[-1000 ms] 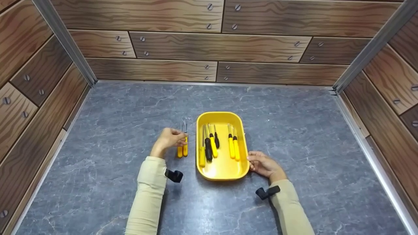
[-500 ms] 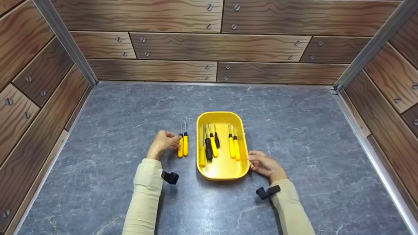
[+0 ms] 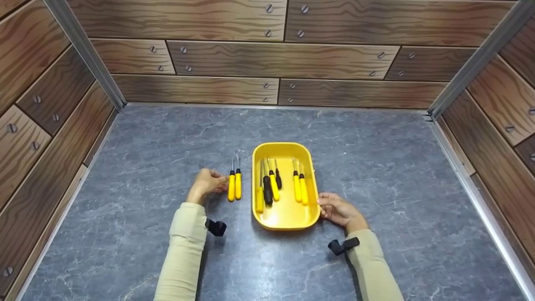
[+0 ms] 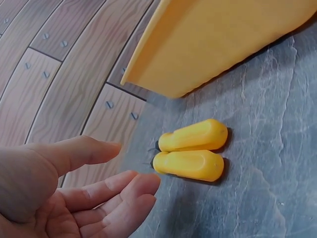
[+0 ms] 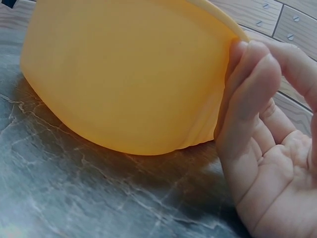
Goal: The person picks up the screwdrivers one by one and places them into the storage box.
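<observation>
Two screwdrivers (image 3: 235, 184) with yellow handles and black collars lie side by side on the table, shafts pointing away from me. My left hand (image 3: 209, 182) is just left of them, its thumb and fingers apart and holding nothing; the left wrist view shows a gap between the fingertips (image 4: 143, 184) and the yellow handles (image 4: 190, 148). A yellow tray (image 3: 286, 219) stands right of the pair. My right hand (image 3: 338, 210) holds its right side, thumb at the rim and fingers (image 5: 252, 87) against the outer wall.
Inside the tray, several screwdrivers with yellow or black handles lie on the left, and two yellow-handled screwdrivers (image 3: 300, 188) lie on the right. Wood-patterned walls (image 3: 276, 60) enclose the grey marbled tabletop (image 3: 376, 146) at the back and sides.
My left hand has let go of the right-hand screwdriver and drawn back left, uncovering both handles. The right hand and tray have stayed in place.
</observation>
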{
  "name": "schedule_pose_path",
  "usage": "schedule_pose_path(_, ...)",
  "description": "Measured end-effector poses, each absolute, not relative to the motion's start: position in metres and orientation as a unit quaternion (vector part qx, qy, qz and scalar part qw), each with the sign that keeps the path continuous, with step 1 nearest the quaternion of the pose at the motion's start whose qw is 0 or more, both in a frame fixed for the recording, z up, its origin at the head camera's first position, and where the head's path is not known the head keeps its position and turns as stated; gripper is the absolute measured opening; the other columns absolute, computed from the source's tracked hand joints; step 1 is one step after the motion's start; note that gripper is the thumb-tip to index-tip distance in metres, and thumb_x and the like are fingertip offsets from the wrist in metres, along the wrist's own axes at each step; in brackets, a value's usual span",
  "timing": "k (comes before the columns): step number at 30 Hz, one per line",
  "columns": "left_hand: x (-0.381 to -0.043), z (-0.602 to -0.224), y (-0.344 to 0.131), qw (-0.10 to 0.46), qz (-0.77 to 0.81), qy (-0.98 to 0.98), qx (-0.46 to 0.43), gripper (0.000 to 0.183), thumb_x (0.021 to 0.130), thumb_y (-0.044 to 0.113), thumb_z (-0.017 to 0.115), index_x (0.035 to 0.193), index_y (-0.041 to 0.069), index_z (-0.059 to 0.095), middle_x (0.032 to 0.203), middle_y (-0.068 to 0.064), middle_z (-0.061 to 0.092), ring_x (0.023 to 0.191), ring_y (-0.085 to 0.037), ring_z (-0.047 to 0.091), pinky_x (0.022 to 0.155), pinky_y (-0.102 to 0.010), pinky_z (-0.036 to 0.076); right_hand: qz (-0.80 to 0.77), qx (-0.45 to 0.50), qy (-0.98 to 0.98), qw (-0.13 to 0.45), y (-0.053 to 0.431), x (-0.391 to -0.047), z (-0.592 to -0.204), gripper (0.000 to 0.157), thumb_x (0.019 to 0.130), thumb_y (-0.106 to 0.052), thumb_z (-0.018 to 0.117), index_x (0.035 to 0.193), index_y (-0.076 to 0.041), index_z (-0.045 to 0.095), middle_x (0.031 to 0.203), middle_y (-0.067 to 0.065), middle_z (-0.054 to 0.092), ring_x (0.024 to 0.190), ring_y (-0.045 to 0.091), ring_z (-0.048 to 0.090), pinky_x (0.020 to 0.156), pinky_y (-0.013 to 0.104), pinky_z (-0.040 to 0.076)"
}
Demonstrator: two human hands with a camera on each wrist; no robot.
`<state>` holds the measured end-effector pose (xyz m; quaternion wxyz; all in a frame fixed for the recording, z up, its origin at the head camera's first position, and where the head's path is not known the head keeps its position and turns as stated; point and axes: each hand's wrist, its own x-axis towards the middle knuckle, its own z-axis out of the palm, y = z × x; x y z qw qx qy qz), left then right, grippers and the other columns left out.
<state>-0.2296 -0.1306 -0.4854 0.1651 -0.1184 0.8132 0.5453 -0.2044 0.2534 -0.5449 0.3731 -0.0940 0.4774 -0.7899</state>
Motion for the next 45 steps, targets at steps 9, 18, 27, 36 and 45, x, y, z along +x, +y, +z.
schedule_pose_path(9, -0.231, -0.489, -0.131, 0.171, 0.539, 0.815, -0.127, 0.026, 0.089, 0.007, 0.063, 0.107, -0.012, 0.061, 0.102, -0.029, 0.071, 0.064, -0.009, 0.067, 0.071, -0.027, 0.061, -0.793, -0.083, 0.474, 0.374, 0.254, -0.203, -0.544, 0.023, 0.097, -0.001, 0.042, 0.090, -0.011, 0.062, 0.071, -0.006, 0.069, 0.059, 0.001, 0.062, 0.058, 0.013, 0.049)
schedule_pose_path(18, -0.233, -0.496, -0.127, 0.181, 0.526, 0.820, -0.132, 0.028, 0.085, 0.007, 0.068, 0.105, -0.011, 0.061, 0.082, -0.015, 0.073, 0.061, -0.006, 0.064, 0.064, -0.023, 0.060, -0.787, -0.098, 0.484, 0.370, 0.257, -0.206, -0.550, 0.026, 0.098, -0.001, 0.040, 0.090, -0.013, 0.062, 0.071, -0.007, 0.068, 0.060, 0.001, 0.060, 0.056, 0.011, 0.045)
schedule_pose_path(27, -0.233, -0.501, -0.125, 0.193, 0.523, 0.820, -0.130, 0.030, 0.083, 0.005, 0.070, 0.106, -0.012, 0.063, 0.074, -0.007, 0.070, 0.059, -0.005, 0.062, 0.063, -0.022, 0.060, -0.788, -0.090, 0.480, 0.374, 0.256, -0.207, -0.551, 0.022, 0.098, -0.004, 0.044, 0.088, -0.012, 0.061, 0.070, -0.007, 0.066, 0.060, 0.002, 0.060, 0.057, 0.011, 0.045)
schedule_pose_path(36, -0.234, -0.505, -0.124, 0.183, 0.508, 0.832, -0.132, 0.027, 0.080, 0.008, 0.073, 0.100, -0.009, 0.066, 0.065, -0.002, 0.066, 0.056, -0.005, 0.060, 0.059, -0.021, 0.059, -0.794, -0.092, 0.470, 0.375, 0.256, -0.203, -0.545, 0.020, 0.098, -0.004, 0.045, 0.090, -0.012, 0.061, 0.072, -0.006, 0.068, 0.060, 0.001, 0.061, 0.058, 0.013, 0.048)
schedule_pose_path(45, -0.236, -0.505, -0.123, 0.186, 0.507, 0.829, -0.147, 0.024, 0.079, 0.008, 0.076, 0.095, -0.007, 0.065, 0.057, 0.003, 0.060, 0.053, -0.005, 0.059, 0.056, -0.019, 0.057, -0.791, -0.093, 0.476, 0.373, 0.256, -0.205, -0.550, 0.020, 0.097, -0.005, 0.048, 0.088, -0.014, 0.063, 0.071, -0.007, 0.068, 0.060, 0.001, 0.061, 0.057, 0.011, 0.047)
